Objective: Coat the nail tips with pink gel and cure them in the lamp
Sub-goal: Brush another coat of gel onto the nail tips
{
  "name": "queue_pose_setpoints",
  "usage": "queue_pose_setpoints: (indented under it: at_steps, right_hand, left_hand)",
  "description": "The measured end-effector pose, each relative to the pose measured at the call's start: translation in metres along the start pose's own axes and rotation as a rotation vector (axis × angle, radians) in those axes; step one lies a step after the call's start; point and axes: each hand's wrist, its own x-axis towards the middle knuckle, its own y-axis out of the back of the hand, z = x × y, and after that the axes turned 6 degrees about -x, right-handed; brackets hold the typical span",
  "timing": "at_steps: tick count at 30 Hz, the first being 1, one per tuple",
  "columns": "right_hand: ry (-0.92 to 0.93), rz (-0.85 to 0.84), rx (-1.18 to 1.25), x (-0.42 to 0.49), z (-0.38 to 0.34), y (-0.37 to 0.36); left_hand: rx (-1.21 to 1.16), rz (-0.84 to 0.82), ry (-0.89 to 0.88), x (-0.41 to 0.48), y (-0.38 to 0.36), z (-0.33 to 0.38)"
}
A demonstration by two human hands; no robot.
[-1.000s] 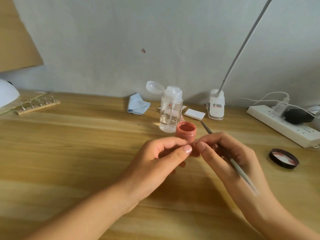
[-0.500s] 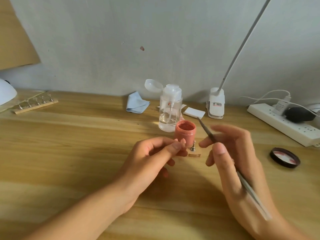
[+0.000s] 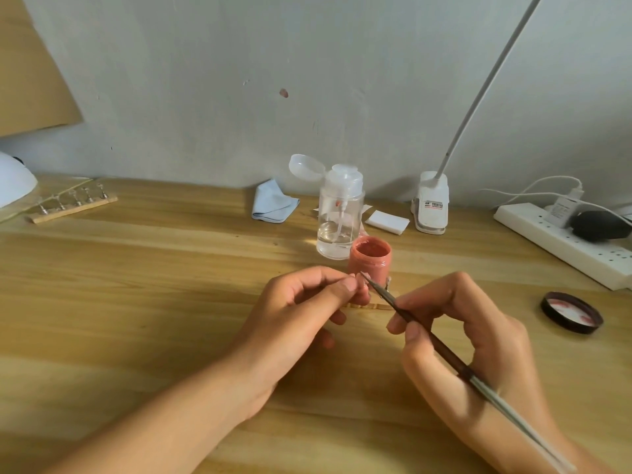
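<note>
As the right hand (image 3: 455, 336) swings its gripped brush (image 3: 427, 333) to the left hand's (image 3: 301, 309) pinched nail tip (image 3: 361, 277), coating likely starts. Curing waits.

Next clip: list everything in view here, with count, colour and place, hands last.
table: one, light wood, throughout
gel jar: one, pink, open, centre
jar lid: one, black, right
pump bottle: one, clear, behind the jar
cloth: one, pale blue, back centre
pad: one, white, right of bottle
clip lamp: one, white, back right
power strip: one, white, far right
curing lamp: one, white, left edge
holder strips: two, wooden, far left and between the hands
brush: one, brown handle, right hand
nail tip: one, pale, left fingertips
left hand: pinches the nail tip
right hand: holds the brush
</note>
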Motion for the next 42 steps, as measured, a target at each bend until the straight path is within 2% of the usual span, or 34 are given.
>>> queue_pose_setpoints:
  at_steps: [16, 23, 42]
  right_hand:
    - [0.034, 0.001, -0.026, -0.0013, -0.0022, 0.0019]
    - [0.079, -0.009, -0.11, 0.0004, -0.0022, -0.0025]
    - [0.071, -0.013, -0.073, -0.0015, -0.0001, 0.0006]
  left_hand:
    - [-0.007, 0.027, -0.001, 0.0007, 0.0, 0.0011]
    - [-0.001, 0.03, -0.018, -0.0006, -0.0012, 0.0003]
    - [-0.018, 0.037, 0.0, -0.0001, -0.0011, 0.0018]
